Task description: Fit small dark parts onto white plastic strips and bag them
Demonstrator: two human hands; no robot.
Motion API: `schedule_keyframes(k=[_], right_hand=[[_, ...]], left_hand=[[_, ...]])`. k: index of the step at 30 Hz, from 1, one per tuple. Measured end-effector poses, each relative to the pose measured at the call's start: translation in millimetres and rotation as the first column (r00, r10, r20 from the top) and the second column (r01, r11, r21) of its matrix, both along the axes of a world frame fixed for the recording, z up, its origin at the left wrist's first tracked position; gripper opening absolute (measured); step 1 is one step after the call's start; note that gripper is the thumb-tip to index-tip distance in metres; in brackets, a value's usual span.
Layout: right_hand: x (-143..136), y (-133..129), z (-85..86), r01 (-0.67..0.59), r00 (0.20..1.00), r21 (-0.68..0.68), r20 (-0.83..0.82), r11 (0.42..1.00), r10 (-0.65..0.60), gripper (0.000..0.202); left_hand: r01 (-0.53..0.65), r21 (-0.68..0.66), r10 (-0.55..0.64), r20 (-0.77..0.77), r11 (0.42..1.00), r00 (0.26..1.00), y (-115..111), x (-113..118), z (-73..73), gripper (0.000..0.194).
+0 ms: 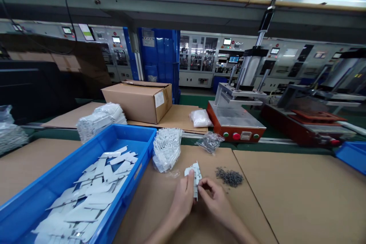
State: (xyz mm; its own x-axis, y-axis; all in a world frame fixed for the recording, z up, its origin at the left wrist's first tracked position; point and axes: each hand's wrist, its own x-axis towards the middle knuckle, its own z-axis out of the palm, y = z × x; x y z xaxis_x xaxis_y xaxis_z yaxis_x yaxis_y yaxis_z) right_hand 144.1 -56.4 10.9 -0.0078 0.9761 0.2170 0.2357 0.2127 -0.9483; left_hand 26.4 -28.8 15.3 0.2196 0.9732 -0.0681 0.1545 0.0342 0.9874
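A white plastic part [196,172] with a ribbed edge is held over the cardboard-covered bench. My left hand [184,191] is closed on it, with the thumb lying along its face. My right hand [214,195] has thumb and index finger pinched at the part's right edge; whatever is between those fingertips is too small to make out. Just beyond my right hand lies a pile of small dark grey pieces [231,177]. Behind the part, a clear bag of white parts [167,148] lies beside a bag of dark pieces [211,142].
A long blue bin [151,148] with loose white parts is at the left. Behind stand a cardboard box [137,101], stacked bagged parts [100,119], a white bag [200,118] and a press with a red base [237,124]. Another blue bin [353,156] is at far right.
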Motion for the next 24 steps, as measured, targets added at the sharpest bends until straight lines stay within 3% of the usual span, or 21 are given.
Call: schedule_keyframes(k=[4, 7, 11, 13, 18, 21, 24], right_hand=[[3, -1, 0.9, 0.047, 0.989, 0.115, 0.138, 0.992, -0.062, 0.013], [4, -1, 0.7, 0.034, 0.987, 0.114, 0.152, 0.993, -0.051, 0.012], [4, 3, -5.4, -0.035, 0.999, -0.012, 0.034, 0.999, 0.035, 0.015], [8, 7, -10.3, -0.015, 1.000, -0.045, 0.013, 0.999, 0.015, 0.018], [26, 19, -23.7, 0.196, 0.966, 0.023, 0.169, 0.980, -0.197, 0.019], [30, 20, -30.4, 0.185, 0.943, 0.052, 0.270, 0.981, -0.193, 0.018], [26, 17, -34.8, 0.150, 0.927, 0.083, 0.334, 0.985, -0.169, 0.023]], left_hand=[[0.063, -0.056, -0.061, 0.026, 0.996, 0.998, -2, 2, -2.1, 0.050], [0.088, -0.059, -0.086, 0.034, 0.994, 0.996, -3, 4, -2.4, 0.051], [0.029, 0.037, -0.028, -0.045, 0.999, 0.999, 1, 1, -2.6, 0.050], [0.026, 0.111, -0.012, -0.122, 0.993, 0.992, 7, -4, -4.4, 0.050], [-0.050, 0.316, 0.189, -0.425, 0.947, 0.885, 28, -19, -15.7, 0.047], [-0.087, 0.406, 0.284, -0.455, 0.910, 0.844, 36, -23, -22.4, 0.043], [-0.099, 0.393, 0.273, -0.418, 0.914, 0.866, 38, -22, -24.5, 0.040]])
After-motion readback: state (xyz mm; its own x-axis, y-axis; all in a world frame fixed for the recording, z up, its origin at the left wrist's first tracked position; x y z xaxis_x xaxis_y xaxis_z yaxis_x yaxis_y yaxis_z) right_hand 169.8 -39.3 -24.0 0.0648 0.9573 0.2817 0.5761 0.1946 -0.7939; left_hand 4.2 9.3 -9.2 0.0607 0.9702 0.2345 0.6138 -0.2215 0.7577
